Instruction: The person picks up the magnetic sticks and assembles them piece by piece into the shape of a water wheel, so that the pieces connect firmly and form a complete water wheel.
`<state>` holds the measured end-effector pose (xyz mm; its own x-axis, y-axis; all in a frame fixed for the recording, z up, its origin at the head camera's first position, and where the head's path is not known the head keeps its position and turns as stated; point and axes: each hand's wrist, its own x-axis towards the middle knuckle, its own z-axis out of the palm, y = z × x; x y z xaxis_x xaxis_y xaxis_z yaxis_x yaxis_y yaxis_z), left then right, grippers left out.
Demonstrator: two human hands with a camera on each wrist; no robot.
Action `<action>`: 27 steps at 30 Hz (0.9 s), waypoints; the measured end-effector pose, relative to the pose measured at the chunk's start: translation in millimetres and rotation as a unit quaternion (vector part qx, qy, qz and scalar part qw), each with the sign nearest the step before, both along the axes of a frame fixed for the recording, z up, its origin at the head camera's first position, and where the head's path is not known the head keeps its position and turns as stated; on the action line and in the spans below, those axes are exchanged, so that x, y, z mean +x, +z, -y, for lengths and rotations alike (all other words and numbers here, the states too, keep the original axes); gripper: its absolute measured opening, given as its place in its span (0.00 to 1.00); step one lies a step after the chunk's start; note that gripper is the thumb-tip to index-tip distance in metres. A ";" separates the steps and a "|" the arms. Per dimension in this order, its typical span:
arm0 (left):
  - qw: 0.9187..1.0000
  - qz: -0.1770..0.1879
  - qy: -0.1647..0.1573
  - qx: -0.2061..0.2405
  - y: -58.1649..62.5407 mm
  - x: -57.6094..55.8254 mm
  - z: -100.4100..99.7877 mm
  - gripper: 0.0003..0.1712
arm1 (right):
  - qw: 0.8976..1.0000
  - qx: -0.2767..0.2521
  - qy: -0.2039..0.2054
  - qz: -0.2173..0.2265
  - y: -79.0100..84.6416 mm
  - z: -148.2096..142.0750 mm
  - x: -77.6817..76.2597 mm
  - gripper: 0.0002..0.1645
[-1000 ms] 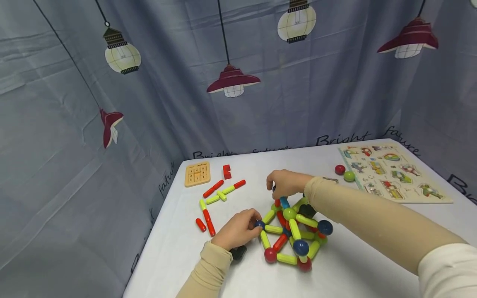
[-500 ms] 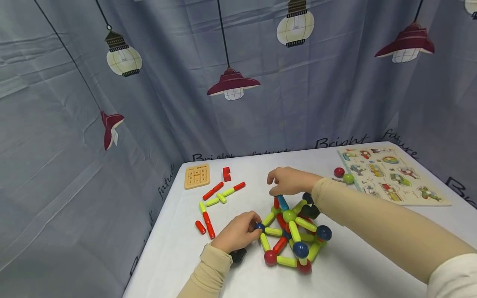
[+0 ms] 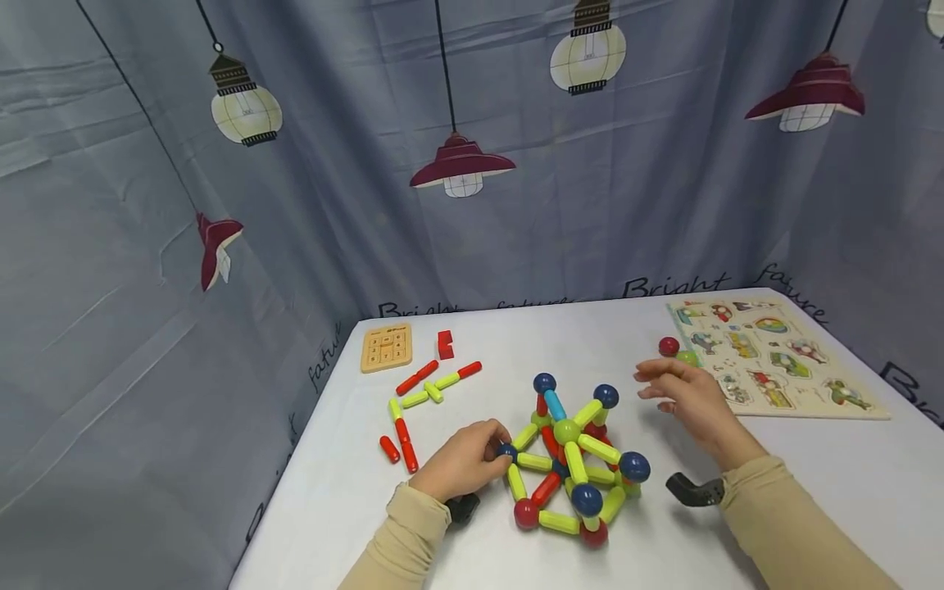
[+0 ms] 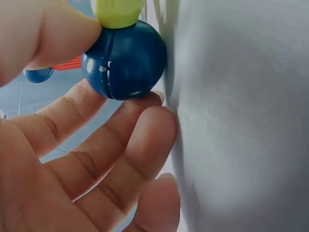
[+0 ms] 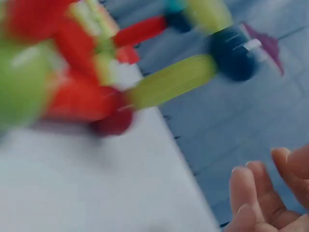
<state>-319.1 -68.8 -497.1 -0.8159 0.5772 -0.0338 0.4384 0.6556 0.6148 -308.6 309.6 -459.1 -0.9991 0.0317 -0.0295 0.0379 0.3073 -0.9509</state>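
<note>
A frame of magnetic sticks and balls [image 3: 566, 432] stands on the white table, with yellow-green and red sticks, one light blue stick, and blue, red and green balls. My left hand [image 3: 463, 460] pinches the dark blue ball [image 4: 130, 60] at its left corner between thumb and fingers. That ball has a seam round it, and a yellow-green stick [image 4: 118, 12] joins it. A blue ball [image 3: 544, 383] tops the red and light blue sticks at the back. Right of the frame, my right hand [image 3: 689, 401] hangs over the table, fingers loosely bent and holding nothing.
Loose red and yellow-green sticks [image 3: 408, 447] lie at the left, near a red block [image 3: 446, 345] and a wooden number board [image 3: 387, 347]. Behind my right hand are a red ball [image 3: 669, 347] and a green ball [image 3: 687, 358], beside a picture puzzle board [image 3: 782, 352].
My right hand has let go of the blue ball at the top back and moved right, away from the frame. My left hand keeps its pinch on the corner ball.
</note>
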 end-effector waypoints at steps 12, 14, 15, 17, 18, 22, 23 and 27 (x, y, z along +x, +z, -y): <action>1.000 0.021 0.004 0.016 -4.3 5.1 -2.6 0.13 | 0.992 0.061 0.108 -0.003 -35.2 32.6 24.9 0.22; 1.000 0.018 0.005 0.020 -2.7 4.9 -2.0 0.13 | 0.990 0.077 0.121 -0.014 -34.4 34.5 24.4 0.21; 1.000 0.017 0.005 0.022 -2.1 4.6 -1.8 0.13 | 0.989 0.080 0.121 -0.017 -34.3 35.1 23.9 0.21; 1.000 0.016 0.005 0.025 -1.5 4.1 -1.5 0.13 | 0.989 0.084 0.121 -0.019 -34.9 35.6 22.6 0.22; 1.000 0.016 0.007 0.025 -1.4 3.9 -1.3 0.13 | 0.988 0.089 0.123 -0.022 -35.6 35.8 21.9 0.22; 0.999 0.012 0.022 0.021 -2.4 3.5 -1.3 0.15 | 0.985 0.109 0.128 -0.037 -40.6 36.4 19.9 0.22; 0.999 0.005 0.029 0.018 -2.5 3.3 -1.4 0.17 | 0.985 0.113 0.124 -0.040 -41.8 36.7 19.8 0.21; 0.998 -0.037 0.039 0.017 -0.9 3.3 -0.9 0.19 | 0.986 0.116 0.115 -0.043 -47.9 36.7 18.8 0.21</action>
<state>-315.9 -67.9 -498.0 -0.8580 0.5116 0.0461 0.4314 0.6689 0.6053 -289.8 272.9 -507.0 -0.9789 -0.2009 0.0371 -0.1365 0.5081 -0.8504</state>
